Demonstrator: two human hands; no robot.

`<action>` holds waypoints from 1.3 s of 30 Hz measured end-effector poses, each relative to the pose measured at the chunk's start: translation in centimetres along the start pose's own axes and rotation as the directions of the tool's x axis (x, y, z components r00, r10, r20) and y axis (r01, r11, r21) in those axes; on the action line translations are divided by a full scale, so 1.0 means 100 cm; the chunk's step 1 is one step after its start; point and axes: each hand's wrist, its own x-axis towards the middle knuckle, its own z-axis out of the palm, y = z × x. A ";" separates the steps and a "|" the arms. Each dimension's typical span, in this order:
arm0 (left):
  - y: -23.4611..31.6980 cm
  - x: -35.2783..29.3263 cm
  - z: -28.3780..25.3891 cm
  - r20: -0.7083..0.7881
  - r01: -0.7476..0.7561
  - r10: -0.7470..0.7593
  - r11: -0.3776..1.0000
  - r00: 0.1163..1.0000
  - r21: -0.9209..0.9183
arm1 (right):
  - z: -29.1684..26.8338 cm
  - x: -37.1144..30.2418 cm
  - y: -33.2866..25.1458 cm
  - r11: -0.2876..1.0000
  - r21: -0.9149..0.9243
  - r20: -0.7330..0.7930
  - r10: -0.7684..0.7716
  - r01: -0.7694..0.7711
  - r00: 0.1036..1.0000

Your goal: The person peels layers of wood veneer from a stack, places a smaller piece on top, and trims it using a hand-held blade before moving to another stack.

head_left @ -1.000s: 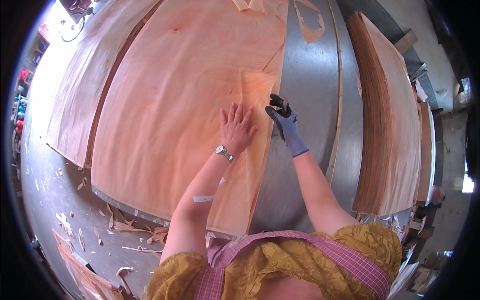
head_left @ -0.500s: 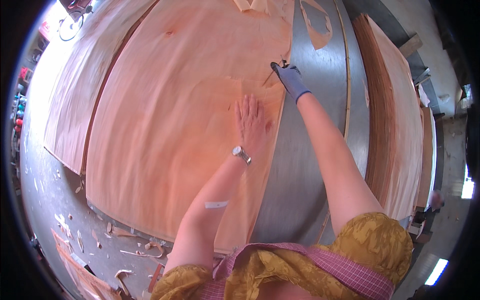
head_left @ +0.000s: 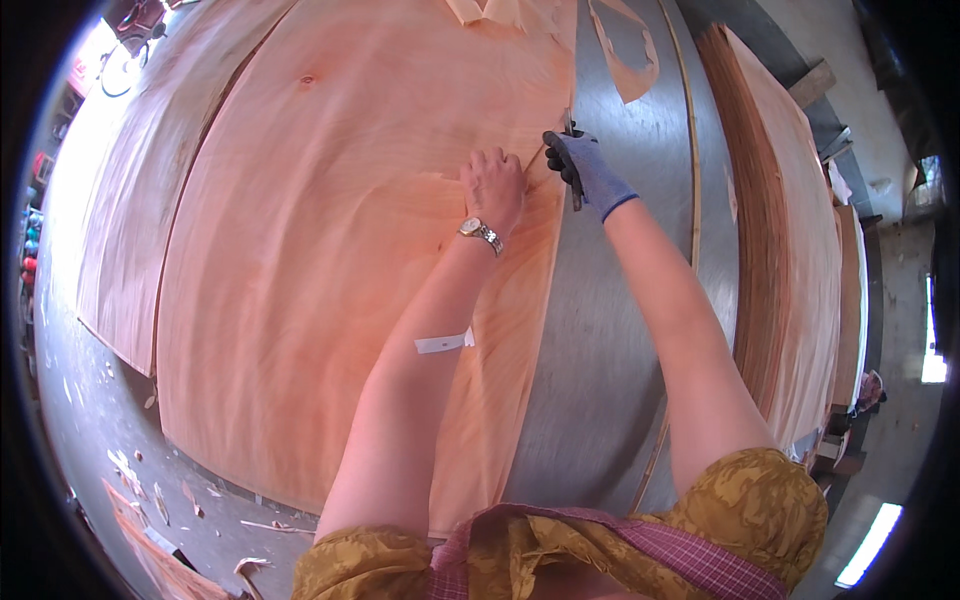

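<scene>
A large sheet of pale orange wood veneer (head_left: 300,300) lies before me, its right edge over a grey metal surface (head_left: 600,380). My left hand (head_left: 493,185), bare and with a watch at the wrist, rests on the veneer near a torn edge. Its fingers are curled and their tips hidden, so what they hold cannot be made out. Close to its right, my right hand (head_left: 585,170) in a blue-grey and black glove is closed round a dark, slim hand tool (head_left: 577,198); its exact kind is unclear. A thin brown line runs between the hands.
Torn veneer scraps (head_left: 628,60) lie at the far end. A long narrow strip (head_left: 690,150) runs along the metal surface. To the right stands a thick veneer stack (head_left: 760,250); another sheet (head_left: 150,200) lies left. Wood shavings (head_left: 125,465) litter the floor.
My left hand has moved farther away across the veneer, and its fingers went from flat to curled. The right hand has shifted slightly nearer and turned, showing more of its tool.
</scene>
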 end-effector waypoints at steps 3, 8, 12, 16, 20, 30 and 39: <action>-0.001 0.006 -0.002 -0.038 0.069 -0.072 0.995 0.997 -0.070 | -0.013 0.011 0.005 0.996 0.073 0.023 0.058 -0.060 0.998; -0.024 0.028 -0.027 0.001 0.239 -0.284 0.806 0.959 -0.542 | -0.006 0.014 -0.001 0.953 0.303 0.090 -0.029 0.000 0.996; -0.040 0.036 -0.033 0.057 0.291 -0.355 0.652 0.933 -0.700 | 0.016 0.031 -0.007 0.879 0.475 0.095 -0.101 0.044 0.990; -0.046 0.031 -0.025 0.060 0.257 -0.288 0.717 0.956 -0.648 | 0.005 0.013 -0.031 0.967 0.253 0.247 -0.098 0.033 0.964; -0.032 0.014 -0.051 0.128 0.179 -0.132 0.841 0.983 -0.511 | -0.018 0.008 -0.023 0.994 -0.043 0.145 -0.090 0.097 0.985; -0.015 -0.114 -0.048 -0.035 0.084 -0.087 0.993 0.996 -0.087 | -0.030 0.015 0.018 0.887 -0.451 0.043 -0.093 0.103 0.995; -0.006 -0.116 -0.034 0.078 0.052 -0.048 0.998 0.996 -0.045 | -0.040 0.025 0.025 0.867 -0.489 0.095 -0.051 0.092 0.994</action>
